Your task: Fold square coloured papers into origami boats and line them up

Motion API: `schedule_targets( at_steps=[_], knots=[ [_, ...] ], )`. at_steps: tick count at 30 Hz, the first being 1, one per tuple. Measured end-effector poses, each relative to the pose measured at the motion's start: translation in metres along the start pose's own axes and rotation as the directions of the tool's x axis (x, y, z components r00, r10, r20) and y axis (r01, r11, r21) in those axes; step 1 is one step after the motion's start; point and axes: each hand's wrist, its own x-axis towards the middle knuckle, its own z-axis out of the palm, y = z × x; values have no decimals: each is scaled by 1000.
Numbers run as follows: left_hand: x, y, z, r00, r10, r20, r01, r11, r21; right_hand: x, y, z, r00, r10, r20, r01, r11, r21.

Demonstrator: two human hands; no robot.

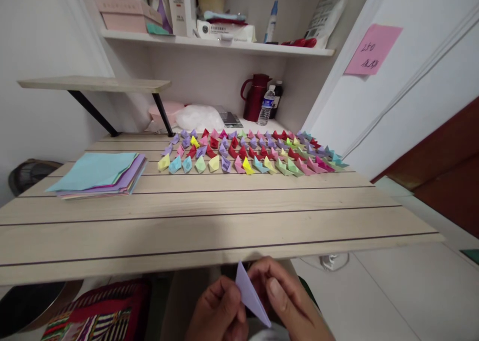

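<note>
A folded sheet of light purple paper (251, 298), narrow and pointed at its top and bottom ends, is held upright in front of the table's near edge. My left hand (222, 308) pinches its left side between thumb and fingers. On the other side, my right hand (286, 298) curls around the paper; its fingertips are partly hidden behind the fold, and its thumb lies a little to the right. Across the table, small folded paper boats (225, 164) in many colours stand in several rows. A stack of coloured paper sheets (95, 171), light blue on top, lies at the left.
The slatted wooden table (209, 231) has its near edge just beyond my hands. Behind the boats stand a dark red jug (256, 99) and a water bottle (266, 106). A small raised shelf (97, 84) is at the left. A patterned red cloth (101, 313) lies below the table.
</note>
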Motion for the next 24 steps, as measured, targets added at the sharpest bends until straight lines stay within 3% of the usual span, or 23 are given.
schedule_targets(
  at_steps=[7,19,24],
  knots=[
    [7,-11,-3,991,-13,130,29,992,-121,6,-7,-1,964,10,265,-80,964,253],
    [3,-13,-5,977,-83,198,105,989,-106,6,2,-4,953,131,272,-205,943,264],
    [2,-11,-5,978,-79,191,103,988,-116,5,-1,-5,957,73,280,-149,954,261]
  ],
)
